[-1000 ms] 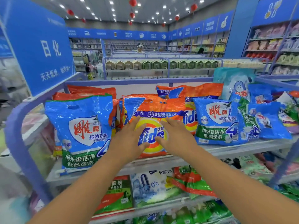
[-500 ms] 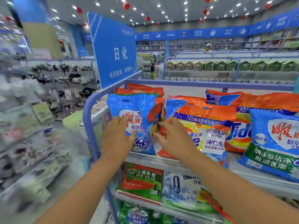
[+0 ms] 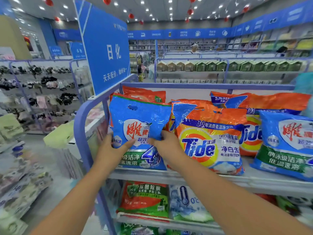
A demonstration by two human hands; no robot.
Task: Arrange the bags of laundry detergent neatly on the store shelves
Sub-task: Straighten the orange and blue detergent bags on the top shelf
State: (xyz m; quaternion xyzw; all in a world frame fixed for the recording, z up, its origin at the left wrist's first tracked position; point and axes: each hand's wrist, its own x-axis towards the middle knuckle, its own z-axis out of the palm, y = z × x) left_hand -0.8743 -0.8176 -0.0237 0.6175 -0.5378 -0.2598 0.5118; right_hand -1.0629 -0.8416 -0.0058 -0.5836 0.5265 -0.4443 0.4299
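A blue detergent bag [image 3: 137, 122] with a red logo stands at the left end of the top shelf [image 3: 186, 177]. My left hand [image 3: 113, 148] grips its lower left side, thumb across the front. My right hand [image 3: 166, 143] grips its right edge, fingers curled behind the bag. An orange Tide bag [image 3: 210, 138] leans just right of it. Orange bags [image 3: 144, 94] stand behind the blue one. A second blue bag [image 3: 286, 143] lies at the right, with another Tide bag [image 3: 250, 138] behind it.
A blue sign panel [image 3: 106, 53] rises at the shelf's left corner above the purple rail [image 3: 79, 129]. Lower shelves hold a red-green bag [image 3: 145, 199] and a pale blue bag [image 3: 188, 204]. An aisle with other racks lies to the left.
My hands left the Tide bag and moved left to the blue bag. They now grip it at both sides and it stands more upright, its face flatter.
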